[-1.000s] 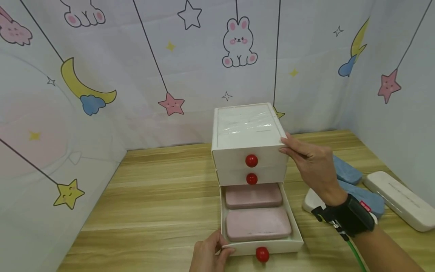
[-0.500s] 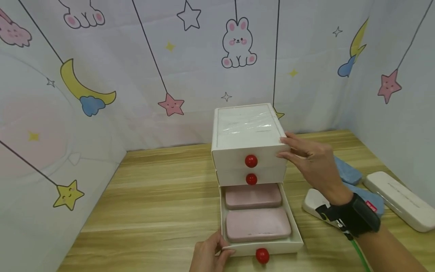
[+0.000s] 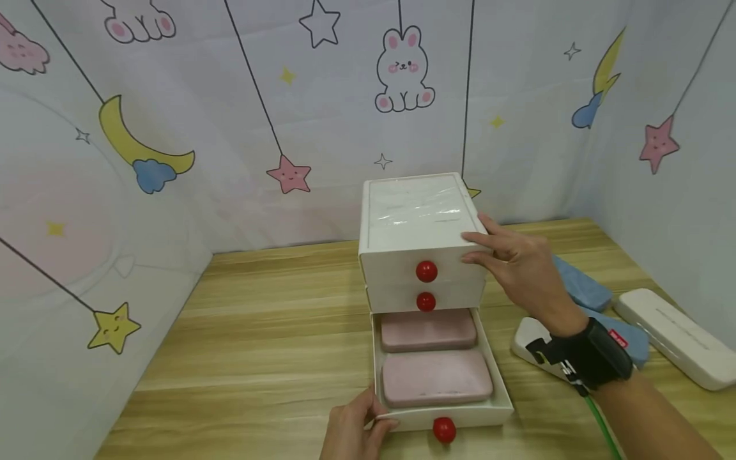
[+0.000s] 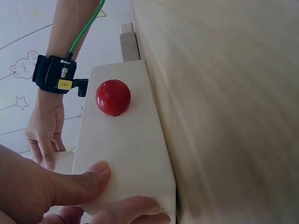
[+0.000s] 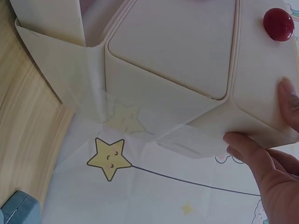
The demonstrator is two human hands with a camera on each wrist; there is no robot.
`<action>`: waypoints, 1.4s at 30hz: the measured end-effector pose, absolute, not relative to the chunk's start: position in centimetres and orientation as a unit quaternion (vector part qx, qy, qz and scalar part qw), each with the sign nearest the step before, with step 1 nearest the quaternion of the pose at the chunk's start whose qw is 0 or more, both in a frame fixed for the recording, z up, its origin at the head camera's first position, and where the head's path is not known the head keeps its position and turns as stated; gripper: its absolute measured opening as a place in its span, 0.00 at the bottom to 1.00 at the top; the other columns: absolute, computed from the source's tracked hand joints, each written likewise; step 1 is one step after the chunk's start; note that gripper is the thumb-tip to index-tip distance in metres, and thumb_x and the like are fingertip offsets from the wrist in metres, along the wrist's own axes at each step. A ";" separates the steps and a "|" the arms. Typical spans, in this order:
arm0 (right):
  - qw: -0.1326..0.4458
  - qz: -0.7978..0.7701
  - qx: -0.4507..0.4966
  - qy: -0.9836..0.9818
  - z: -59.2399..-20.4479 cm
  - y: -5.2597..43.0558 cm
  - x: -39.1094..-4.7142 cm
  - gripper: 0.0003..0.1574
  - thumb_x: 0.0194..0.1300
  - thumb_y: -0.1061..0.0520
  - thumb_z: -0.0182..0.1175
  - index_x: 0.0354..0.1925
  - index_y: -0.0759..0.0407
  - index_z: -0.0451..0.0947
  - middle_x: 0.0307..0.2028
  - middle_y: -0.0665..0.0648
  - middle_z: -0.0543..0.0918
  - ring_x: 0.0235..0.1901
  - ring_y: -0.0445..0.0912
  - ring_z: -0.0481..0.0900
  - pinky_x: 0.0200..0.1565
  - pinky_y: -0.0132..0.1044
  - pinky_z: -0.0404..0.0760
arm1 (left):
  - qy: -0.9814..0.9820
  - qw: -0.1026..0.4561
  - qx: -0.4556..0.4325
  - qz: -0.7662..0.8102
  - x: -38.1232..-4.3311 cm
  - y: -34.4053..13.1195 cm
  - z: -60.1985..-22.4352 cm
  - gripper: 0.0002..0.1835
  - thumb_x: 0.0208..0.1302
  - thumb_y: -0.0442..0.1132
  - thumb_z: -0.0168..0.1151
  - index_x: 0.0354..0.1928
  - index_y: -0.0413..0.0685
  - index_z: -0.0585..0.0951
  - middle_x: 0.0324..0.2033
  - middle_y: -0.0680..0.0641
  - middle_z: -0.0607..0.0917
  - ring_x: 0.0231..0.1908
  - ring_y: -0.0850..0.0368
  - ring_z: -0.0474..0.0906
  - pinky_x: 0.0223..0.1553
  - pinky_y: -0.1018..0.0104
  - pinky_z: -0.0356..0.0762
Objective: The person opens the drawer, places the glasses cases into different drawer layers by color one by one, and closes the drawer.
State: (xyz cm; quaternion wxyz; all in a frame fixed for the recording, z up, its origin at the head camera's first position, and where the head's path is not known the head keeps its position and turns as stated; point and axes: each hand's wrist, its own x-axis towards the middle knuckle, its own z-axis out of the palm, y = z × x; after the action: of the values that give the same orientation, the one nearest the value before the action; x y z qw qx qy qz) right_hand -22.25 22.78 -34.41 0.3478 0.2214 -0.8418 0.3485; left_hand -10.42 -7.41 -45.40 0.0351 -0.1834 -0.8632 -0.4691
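drawer (image 3: pixel 480 418) is pinched at one corner by narrow left grip (image 3: pixel 352 428); narrow right grip (image 3: pixel 524 268) pinches cabinet (image 3: pixel 392 269).

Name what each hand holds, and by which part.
Left hand: the bottom drawer, by its left front corner. Right hand: the cabinet, by its upper right front corner.

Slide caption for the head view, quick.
Left hand grips the open bottom drawer, two pink cases inside; right hand holds the white cabinet.
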 end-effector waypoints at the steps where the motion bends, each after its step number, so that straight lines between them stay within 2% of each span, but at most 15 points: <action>1: 0.347 0.350 0.224 -0.841 -34.4 22.8 -22.3 0.25 0.50 0.64 0.77 0.49 0.60 0.88 0.59 0.68 0.80 0.53 0.59 0.86 0.17 0.26 0.53 | -0.862 0.036 -0.183 -0.471 -10.4 -7.4 -45.4 0.14 0.52 0.30 0.76 0.24 0.44 0.77 0.51 0.27 0.84 0.44 0.39 0.89 0.39 0.64 0.87; 3: 0.344 0.353 0.227 -0.840 -34.4 22.9 -22.4 0.25 0.50 0.65 0.77 0.49 0.61 0.88 0.58 0.68 0.81 0.57 0.60 0.83 0.17 0.25 0.53 | -0.862 0.040 -0.186 -0.469 -10.5 -7.4 -45.5 0.14 0.52 0.31 0.77 0.24 0.44 0.77 0.52 0.27 0.84 0.44 0.39 0.89 0.40 0.64 0.87; 10: 0.349 0.355 0.246 -0.832 -34.3 23.0 -22.6 0.24 0.49 0.67 0.77 0.48 0.62 0.88 0.56 0.70 0.82 0.47 0.59 0.88 0.16 0.24 0.53 | -0.858 0.032 -0.188 -0.477 -10.6 -7.7 -45.4 0.14 0.53 0.31 0.76 0.24 0.43 0.76 0.51 0.28 0.85 0.45 0.38 0.88 0.41 0.61 0.87; 14: 0.350 0.354 0.253 -0.829 -34.2 23.0 -22.6 0.24 0.48 0.67 0.77 0.47 0.62 0.88 0.55 0.69 0.83 0.32 0.50 0.89 0.15 0.24 0.52 | -0.856 0.016 -0.171 -0.488 -10.8 -7.8 -45.1 0.14 0.55 0.30 0.74 0.24 0.43 0.75 0.51 0.31 0.86 0.47 0.37 0.87 0.43 0.62 0.87; 17: 0.356 0.349 0.259 -0.827 -34.2 23.1 -22.5 0.24 0.48 0.67 0.77 0.47 0.61 0.88 0.55 0.70 0.82 0.16 0.40 0.75 0.15 0.24 0.51 | -0.854 0.021 -0.176 -0.490 -10.9 -7.8 -45.1 0.14 0.55 0.30 0.74 0.24 0.42 0.75 0.53 0.28 0.84 0.47 0.35 0.87 0.42 0.63 0.87; 19: 0.360 0.344 0.260 -0.827 -34.2 23.1 -22.5 0.24 0.48 0.67 0.77 0.47 0.61 0.89 0.56 0.70 0.81 0.15 0.35 0.73 0.16 0.24 0.51 | -0.857 0.039 -0.183 -0.480 -10.9 -7.6 -45.3 0.14 0.54 0.31 0.75 0.23 0.42 0.75 0.52 0.28 0.85 0.46 0.36 0.88 0.41 0.64 0.87; 21: 0.362 0.339 0.260 -0.829 -34.2 23.2 -22.5 0.24 0.48 0.66 0.77 0.47 0.61 0.88 0.57 0.70 0.81 0.13 0.31 0.67 0.16 0.23 0.52 | -0.862 0.063 -0.193 -0.464 -11.0 -7.4 -45.5 0.15 0.52 0.32 0.76 0.23 0.43 0.75 0.49 0.30 0.87 0.44 0.38 0.89 0.39 0.65 0.87; 25: 0.356 0.338 0.253 -0.834 -34.3 23.2 -22.5 0.24 0.49 0.66 0.77 0.48 0.61 0.88 0.58 0.71 0.80 0.12 0.33 0.66 0.15 0.24 0.52 | -0.871 0.075 -0.204 -0.441 -11.0 -6.6 -45.5 0.14 0.52 0.33 0.77 0.25 0.46 0.76 0.35 0.43 0.91 0.41 0.46 0.90 0.37 0.68 0.86; 28: 0.350 0.340 0.247 -0.838 -34.3 23.1 -22.5 0.24 0.49 0.66 0.77 0.48 0.61 0.88 0.57 0.70 0.81 0.22 0.39 0.83 0.15 0.24 0.53 | -0.874 0.063 -0.202 -0.437 -11.0 -6.3 -45.3 0.14 0.53 0.33 0.76 0.25 0.46 0.76 0.35 0.43 0.91 0.42 0.45 0.90 0.38 0.67 0.87; 32: 0.347 0.336 0.243 -0.841 -34.2 23.0 -22.6 0.24 0.50 0.65 0.77 0.48 0.61 0.88 0.57 0.69 0.81 0.25 0.42 0.86 0.15 0.25 0.53 | -0.874 0.056 -0.186 -0.446 -11.0 -6.3 -45.0 0.14 0.54 0.33 0.75 0.25 0.45 0.75 0.41 0.36 0.90 0.44 0.40 0.89 0.39 0.63 0.87; 33: 0.347 0.335 0.242 -0.842 -34.2 23.0 -22.6 0.24 0.50 0.65 0.77 0.48 0.61 0.88 0.57 0.69 0.81 0.25 0.41 0.86 0.15 0.25 0.53 | -0.875 0.055 -0.182 -0.446 -11.0 -6.3 -45.0 0.14 0.55 0.34 0.75 0.25 0.45 0.75 0.39 0.38 0.91 0.44 0.40 0.89 0.40 0.63 0.87; 35: 0.348 0.333 0.241 -0.843 -34.2 23.1 -22.6 0.24 0.50 0.65 0.77 0.48 0.61 0.88 0.57 0.69 0.81 0.18 0.38 0.79 0.15 0.25 0.53 | -0.873 0.052 -0.179 -0.451 -11.1 -6.4 -45.0 0.14 0.54 0.34 0.75 0.25 0.45 0.76 0.40 0.38 0.91 0.44 0.40 0.89 0.40 0.63 0.87; 37: 0.349 0.333 0.239 -0.843 -34.2 23.1 -22.6 0.24 0.49 0.65 0.78 0.48 0.61 0.88 0.57 0.69 0.81 0.21 0.36 0.82 0.15 0.25 0.53 | -0.873 0.054 -0.180 -0.449 -11.1 -6.4 -45.0 0.14 0.54 0.34 0.76 0.25 0.45 0.76 0.40 0.39 0.91 0.43 0.41 0.89 0.39 0.63 0.87; 39: 0.349 0.331 0.237 -0.844 -34.2 23.1 -22.6 0.24 0.50 0.64 0.77 0.48 0.60 0.88 0.57 0.69 0.81 0.17 0.32 0.76 0.15 0.25 0.53 | -0.874 0.056 -0.181 -0.448 -11.1 -6.5 -45.0 0.14 0.54 0.34 0.76 0.24 0.45 0.76 0.40 0.39 0.91 0.43 0.41 0.90 0.39 0.63 0.87; 42: 0.350 0.327 0.239 -0.845 -34.3 23.1 -22.5 0.24 0.50 0.64 0.78 0.48 0.60 0.88 0.58 0.70 0.80 0.12 0.29 0.62 0.15 0.26 0.53 | -0.873 0.056 -0.178 -0.451 -11.2 -6.5 -44.9 0.14 0.54 0.33 0.76 0.24 0.45 0.76 0.42 0.36 0.90 0.43 0.41 0.90 0.39 0.63 0.87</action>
State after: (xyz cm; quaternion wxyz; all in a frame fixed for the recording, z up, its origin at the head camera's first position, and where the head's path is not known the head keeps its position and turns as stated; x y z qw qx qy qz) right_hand -22.48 23.15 -34.26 0.3504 0.2388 -0.8447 0.3266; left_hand -11.20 -6.54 -44.94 0.0563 -0.1777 -0.8729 -0.4509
